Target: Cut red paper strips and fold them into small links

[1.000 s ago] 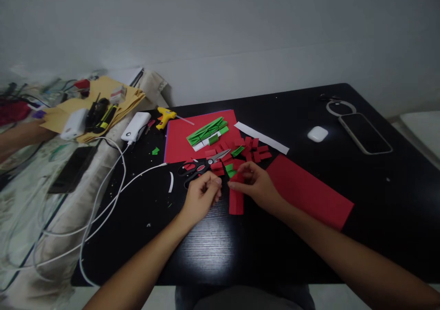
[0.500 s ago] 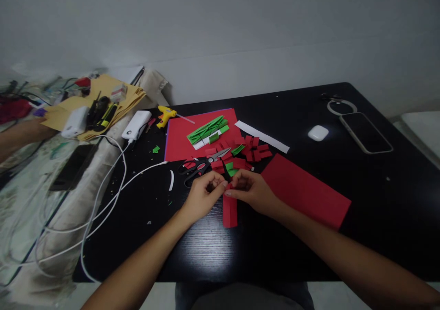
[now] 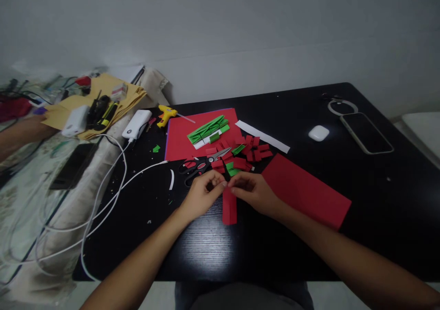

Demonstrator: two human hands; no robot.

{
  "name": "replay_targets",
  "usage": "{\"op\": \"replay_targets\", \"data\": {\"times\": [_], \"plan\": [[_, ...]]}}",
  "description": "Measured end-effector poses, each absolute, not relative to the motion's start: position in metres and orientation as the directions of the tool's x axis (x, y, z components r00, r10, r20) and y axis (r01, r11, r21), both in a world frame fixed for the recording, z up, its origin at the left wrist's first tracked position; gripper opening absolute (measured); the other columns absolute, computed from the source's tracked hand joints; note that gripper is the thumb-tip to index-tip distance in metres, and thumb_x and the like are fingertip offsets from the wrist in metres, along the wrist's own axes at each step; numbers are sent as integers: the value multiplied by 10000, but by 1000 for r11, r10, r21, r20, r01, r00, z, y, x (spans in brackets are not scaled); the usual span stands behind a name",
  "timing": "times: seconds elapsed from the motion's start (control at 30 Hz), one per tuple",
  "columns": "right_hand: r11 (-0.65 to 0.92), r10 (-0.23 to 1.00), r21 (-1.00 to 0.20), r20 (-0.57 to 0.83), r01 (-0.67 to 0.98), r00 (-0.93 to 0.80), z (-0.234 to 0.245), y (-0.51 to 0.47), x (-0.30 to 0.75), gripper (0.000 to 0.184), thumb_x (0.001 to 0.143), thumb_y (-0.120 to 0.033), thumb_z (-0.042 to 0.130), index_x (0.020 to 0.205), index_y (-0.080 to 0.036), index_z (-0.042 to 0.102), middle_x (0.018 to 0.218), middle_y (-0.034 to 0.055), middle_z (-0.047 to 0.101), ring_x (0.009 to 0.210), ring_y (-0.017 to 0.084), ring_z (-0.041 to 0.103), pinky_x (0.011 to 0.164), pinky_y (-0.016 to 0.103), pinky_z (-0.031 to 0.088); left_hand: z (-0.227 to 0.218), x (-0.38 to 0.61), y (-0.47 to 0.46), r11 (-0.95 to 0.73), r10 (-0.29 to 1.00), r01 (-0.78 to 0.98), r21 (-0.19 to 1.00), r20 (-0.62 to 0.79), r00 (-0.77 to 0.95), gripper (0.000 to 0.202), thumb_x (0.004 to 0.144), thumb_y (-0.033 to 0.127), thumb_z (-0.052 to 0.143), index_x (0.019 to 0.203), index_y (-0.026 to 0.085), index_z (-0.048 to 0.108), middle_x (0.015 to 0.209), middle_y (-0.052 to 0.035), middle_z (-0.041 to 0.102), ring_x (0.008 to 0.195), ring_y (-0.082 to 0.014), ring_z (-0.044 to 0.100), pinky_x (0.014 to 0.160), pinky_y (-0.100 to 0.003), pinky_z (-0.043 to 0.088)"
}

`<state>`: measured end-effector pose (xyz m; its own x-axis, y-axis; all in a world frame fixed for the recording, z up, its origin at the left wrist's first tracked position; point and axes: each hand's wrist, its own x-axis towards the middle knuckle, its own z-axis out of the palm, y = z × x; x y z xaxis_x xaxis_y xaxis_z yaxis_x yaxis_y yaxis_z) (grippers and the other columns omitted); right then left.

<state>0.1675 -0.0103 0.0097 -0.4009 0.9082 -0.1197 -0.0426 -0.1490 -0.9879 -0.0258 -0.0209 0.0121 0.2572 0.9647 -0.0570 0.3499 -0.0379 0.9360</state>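
Observation:
A red paper strip (image 3: 229, 207) with a lengthwise crease hangs toward me from between my hands. My left hand (image 3: 203, 191) pinches its upper end at the left. Against it, my right hand (image 3: 252, 190) pinches the same end from the right, fingertips nearly meeting. The fingers hide the strip's top edge. Just beyond lie a green folded paper piece (image 3: 232, 168) and several folded red paper pieces (image 3: 253, 155) in a loose heap. Black-handled scissors (image 3: 202, 164) rest open beside the heap, close to my left hand.
A red sheet (image 3: 305, 190) lies right of my hands. Behind are stacked red sheets (image 3: 178, 140), a green pleated paper (image 3: 208, 130), a white strip (image 3: 263, 136) and a yellow glue gun (image 3: 166, 116). White cables (image 3: 125, 163) cross the left side. A phone (image 3: 366, 132) sits right. Another person's arm (image 3: 22, 133) shows left.
The lower end of the red strip has moved slightly up, away from me. My right fingertips have shifted a little on its top end; both hands stay close together.

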Motion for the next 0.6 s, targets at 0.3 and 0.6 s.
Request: {"op": "replay_targets", "data": {"times": [0.3,0.6], "plan": [[-218,908,-973,-176,-71,-380,6,-8,166,219,755,-293,767,868,-213,597,795,-2,697,762,169,702,711,305,568,13,-28,-18,-54,975,387,920,-35,220,203,926,356,617,862,164,637,727,15,528,682,-125,478,638,-234,385],[-346,880,-926,-265,-148,-395,0,-6,167,319,700,-326,844,917,-193,651,756,-5,720,741,169,725,728,327,627,11,-26,-19,62,964,277,959,-129,231,271,916,415,630,879,147,653,662,27,537,582,-98,475,557,-213,389]]}}
